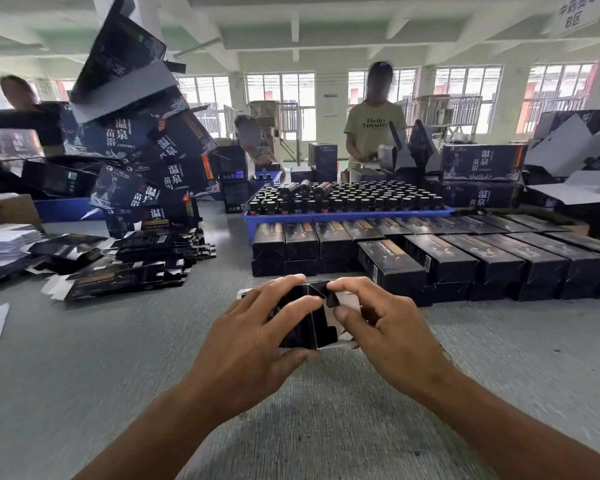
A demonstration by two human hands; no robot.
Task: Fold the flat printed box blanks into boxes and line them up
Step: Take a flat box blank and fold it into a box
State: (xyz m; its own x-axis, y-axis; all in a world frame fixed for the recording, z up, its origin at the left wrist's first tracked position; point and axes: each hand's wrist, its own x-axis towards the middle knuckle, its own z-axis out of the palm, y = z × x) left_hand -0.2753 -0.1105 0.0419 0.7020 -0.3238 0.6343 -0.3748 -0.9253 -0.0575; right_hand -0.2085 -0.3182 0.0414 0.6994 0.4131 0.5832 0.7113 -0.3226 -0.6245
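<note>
A dark printed box blank [312, 320], partly folded with white inner flaps showing, sits low over the grey table in front of me. My left hand [257, 327] grips its left side, fingers curled over the top. My right hand [378, 317] pinches an end flap of the same box between thumb and fingers. Flat blanks [118, 275] lie in a loose pile to the left. Folded boxes [465, 258] stand in rows, two layers high, behind and to the right of my hands.
A blue tray [347, 216] full of dark bottles stands behind the rows. A tall heap of larger printed cartons [146, 150] rises at the left. Several people work at the far side. Grey table surface [118, 358] spreads around my arms.
</note>
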